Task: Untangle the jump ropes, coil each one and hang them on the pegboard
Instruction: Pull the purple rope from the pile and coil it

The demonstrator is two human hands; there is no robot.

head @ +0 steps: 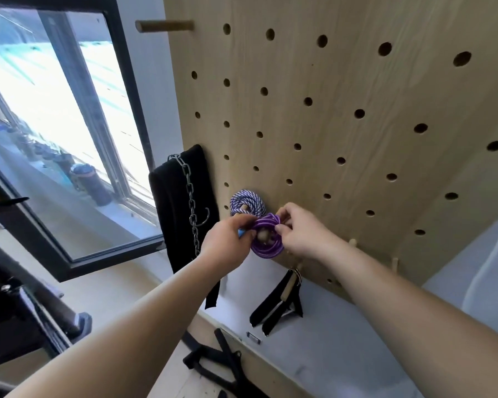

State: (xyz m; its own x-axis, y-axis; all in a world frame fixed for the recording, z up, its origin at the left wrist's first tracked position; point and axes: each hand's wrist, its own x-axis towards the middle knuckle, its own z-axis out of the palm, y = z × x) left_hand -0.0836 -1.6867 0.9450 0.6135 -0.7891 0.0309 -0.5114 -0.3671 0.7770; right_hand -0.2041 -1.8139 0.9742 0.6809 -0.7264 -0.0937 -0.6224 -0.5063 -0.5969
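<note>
Two hands on one rope, low on the pegboard [342, 90]: the purple coil [266, 248] sits flat against the board's face with its open middle facing out, and a short wooden peg [261, 235] pokes through that middle. The coil is a slightly stretched ring, its longer span running up and down the board. The left hand [227, 239] has fingers curled round the coil's left edge, and the right hand [299, 231] pinches the top right of the loops, so both are gripping the rope. Just above and left of it on the board, a white-and-purple coil [247, 201] hangs round its own peg, touching the purple one where the two rings meet. At the board's left edge hangs a black belt [173, 202] with a metal chain [191, 196] draped over it. Below the purple coil, black strap handles [273, 305] hang from a lower peg. High at the board's top left corner, a long peg [164, 25] sticks out sideways.
</note>
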